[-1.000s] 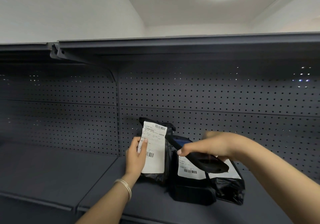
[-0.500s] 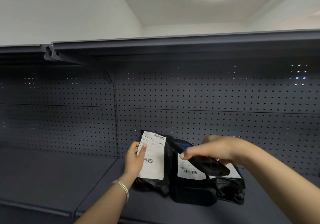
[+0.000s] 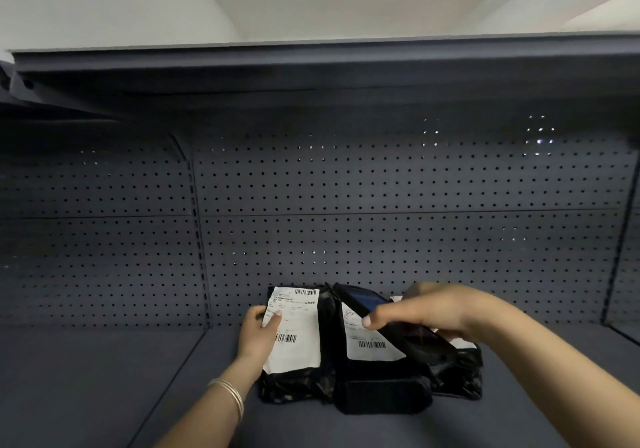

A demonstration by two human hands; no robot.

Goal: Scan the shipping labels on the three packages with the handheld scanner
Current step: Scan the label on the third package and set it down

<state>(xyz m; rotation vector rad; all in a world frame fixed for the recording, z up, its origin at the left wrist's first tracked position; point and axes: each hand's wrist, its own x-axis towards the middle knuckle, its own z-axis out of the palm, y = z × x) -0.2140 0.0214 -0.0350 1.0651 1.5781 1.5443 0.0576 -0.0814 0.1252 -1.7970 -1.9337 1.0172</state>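
My left fingers (image 3: 273,319) pinch the left package (image 3: 294,354); my right hand (image 3: 426,309) grips the scanner (image 3: 398,329) over the middle package (image 3: 374,371). All three rest on the grey shelf (image 3: 104,378), pegboard (image 3: 381,205) behind.

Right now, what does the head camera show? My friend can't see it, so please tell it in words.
A right hand aims a black handheld scanner over three black plastic packages with white labels, standing on a dark grey metal shelf. The left hand steadies the left package beside the middle package.
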